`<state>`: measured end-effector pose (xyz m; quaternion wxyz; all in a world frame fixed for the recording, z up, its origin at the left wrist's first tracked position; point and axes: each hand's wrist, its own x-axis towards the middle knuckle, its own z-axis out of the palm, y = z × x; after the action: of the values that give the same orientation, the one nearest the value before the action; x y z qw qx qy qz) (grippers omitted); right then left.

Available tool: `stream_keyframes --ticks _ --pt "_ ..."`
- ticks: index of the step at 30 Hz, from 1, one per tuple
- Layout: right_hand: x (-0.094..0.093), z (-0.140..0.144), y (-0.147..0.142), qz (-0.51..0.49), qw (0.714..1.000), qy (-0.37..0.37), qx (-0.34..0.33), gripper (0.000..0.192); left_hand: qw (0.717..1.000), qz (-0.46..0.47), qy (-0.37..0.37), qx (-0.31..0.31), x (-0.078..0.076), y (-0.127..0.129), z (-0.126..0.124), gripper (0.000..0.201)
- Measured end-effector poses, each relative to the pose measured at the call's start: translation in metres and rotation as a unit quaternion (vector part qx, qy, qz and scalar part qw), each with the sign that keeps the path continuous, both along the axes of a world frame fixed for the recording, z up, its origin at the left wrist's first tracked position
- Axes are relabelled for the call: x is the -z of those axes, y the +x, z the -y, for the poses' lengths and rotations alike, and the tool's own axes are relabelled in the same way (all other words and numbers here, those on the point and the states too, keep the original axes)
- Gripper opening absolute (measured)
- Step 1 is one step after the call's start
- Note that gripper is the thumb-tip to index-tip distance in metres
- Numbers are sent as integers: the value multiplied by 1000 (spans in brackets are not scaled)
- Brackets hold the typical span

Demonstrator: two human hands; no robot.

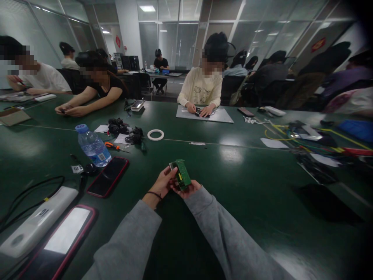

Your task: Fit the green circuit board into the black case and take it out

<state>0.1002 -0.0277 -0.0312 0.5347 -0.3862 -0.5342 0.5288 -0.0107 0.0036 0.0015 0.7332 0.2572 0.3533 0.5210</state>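
A small green circuit board (183,174) with a yellow part on it is held up over the dark green table (233,186). My left hand (163,181) is closed on its left side, the thumb resting on the edge near the top. From below and the right, my right hand (190,189) grips the lower end, its fingers curled under the board. The board is tilted, its top leaning to the left. What lies behind it is partly hidden by my fingers.
On the left are two red-cased phones (108,177), a water bottle (92,146), a white numbered device (40,221) and an orange screwdriver (113,146). Beyond lie black cable bundles (134,136) and a white ring (155,135). Cables clutter the right. A person (201,89) sits opposite.
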Motion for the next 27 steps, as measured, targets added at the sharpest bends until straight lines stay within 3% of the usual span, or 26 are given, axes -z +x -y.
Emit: stream_keyframes --ticks 4,6,10,16,19,23,27 --pt "-2 -16 7 -124 982 -139 -19 54 999 6 12 -46 -1 1 -1 47" --pt "-2 -20 9 -144 976 -158 -36 55 998 3 17 -60 -2 1 -1 48" --pt "0 -13 7 -122 985 -116 -41 53 998 -24 24 -54 -3 1 0 51" --pt "-5 -11 12 71 996 -34 47 46 996 -17 69 -45 -2 2 2 46" --pt "-6 -14 17 98 993 2 65 45 995 -21 92 -30 -2 3 3 46" --pt "-3 -21 29 101 991 -4 86 47 995 -10 99 -7 -4 3 3 51" --pt "-2 -34 64 99 983 -38 147 58 996 -12 86 3 -5 -1 2 48"
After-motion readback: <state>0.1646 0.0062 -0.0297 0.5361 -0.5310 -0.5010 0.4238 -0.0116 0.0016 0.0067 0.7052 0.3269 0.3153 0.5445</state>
